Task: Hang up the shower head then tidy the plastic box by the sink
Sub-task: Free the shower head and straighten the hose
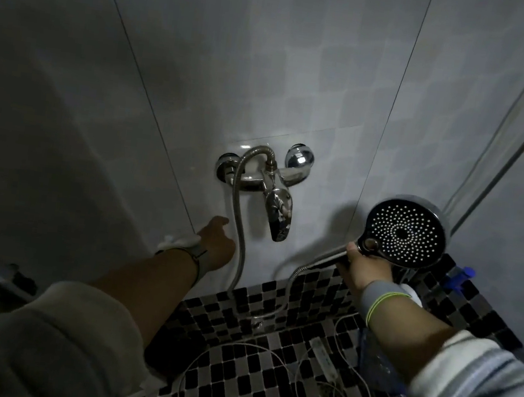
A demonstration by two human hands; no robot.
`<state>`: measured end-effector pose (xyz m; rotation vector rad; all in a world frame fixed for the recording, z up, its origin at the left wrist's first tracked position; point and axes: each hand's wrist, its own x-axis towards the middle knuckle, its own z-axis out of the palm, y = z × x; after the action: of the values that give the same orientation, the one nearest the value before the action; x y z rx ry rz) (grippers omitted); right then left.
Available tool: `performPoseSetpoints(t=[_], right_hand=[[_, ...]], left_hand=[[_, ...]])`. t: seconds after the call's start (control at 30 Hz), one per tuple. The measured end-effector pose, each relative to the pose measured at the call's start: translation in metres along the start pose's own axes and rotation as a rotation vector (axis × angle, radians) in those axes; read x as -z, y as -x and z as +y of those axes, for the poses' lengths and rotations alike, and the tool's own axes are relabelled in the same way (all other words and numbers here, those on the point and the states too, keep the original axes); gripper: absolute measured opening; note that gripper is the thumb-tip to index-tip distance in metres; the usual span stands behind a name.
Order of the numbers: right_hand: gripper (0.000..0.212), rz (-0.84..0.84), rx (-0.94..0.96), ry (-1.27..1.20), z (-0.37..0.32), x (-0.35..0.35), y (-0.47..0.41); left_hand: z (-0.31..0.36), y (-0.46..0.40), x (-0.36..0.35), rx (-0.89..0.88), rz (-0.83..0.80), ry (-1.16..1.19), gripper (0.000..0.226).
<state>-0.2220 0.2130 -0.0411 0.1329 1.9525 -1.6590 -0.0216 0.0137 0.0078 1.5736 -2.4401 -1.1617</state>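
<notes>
My right hand (365, 268) grips the handle of a round chrome shower head (406, 232), whose black spray face with white nozzles points toward me. Its metal hose (239, 225) loops from the wall tap down along the wall and across the floor to the handle. My left hand (216, 245) reaches out low beside the hose, fingers apart, holding nothing; whether it touches the hose I cannot tell. No holder for the shower head and no plastic box are in view.
A chrome mixer tap (272, 183) with a downward spout is mounted on the grey tiled wall. Below lies a black-and-white mosaic surface (230, 377) with thin white cables (315, 365). A blue object (459, 277) sits at right near a glass panel (512, 131).
</notes>
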Motion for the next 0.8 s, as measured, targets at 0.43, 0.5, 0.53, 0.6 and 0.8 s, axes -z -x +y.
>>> performPoseSetpoints(t=[0.43, 0.5, 0.53, 0.6, 0.8], right_hand=[[0.025, -0.082, -0.153, -0.275, 0.021, -0.077, 0.008], [0.024, -0.121, -0.162, -0.255, 0.031, -0.095, 0.012], [0.022, -0.145, -0.161, -0.244, 0.033, -0.101, 0.013], [0.014, -0.196, -0.168, -0.199, 0.037, -0.114, 0.016], [0.024, -0.348, -0.16, 0.061, 0.043, -0.166, 0.018]], left_hand=[[-0.028, -0.046, 0.007, -0.296, -0.074, -0.136, 0.034], [-0.035, -0.048, 0.005, -0.305, -0.092, -0.142, 0.029], [-0.036, -0.048, 0.004, -0.304, -0.098, -0.135, 0.028], [-0.041, -0.049, 0.003, -0.284, -0.105, -0.091, 0.029], [-0.064, -0.055, 0.014, -0.231, -0.136, -0.032, 0.03]])
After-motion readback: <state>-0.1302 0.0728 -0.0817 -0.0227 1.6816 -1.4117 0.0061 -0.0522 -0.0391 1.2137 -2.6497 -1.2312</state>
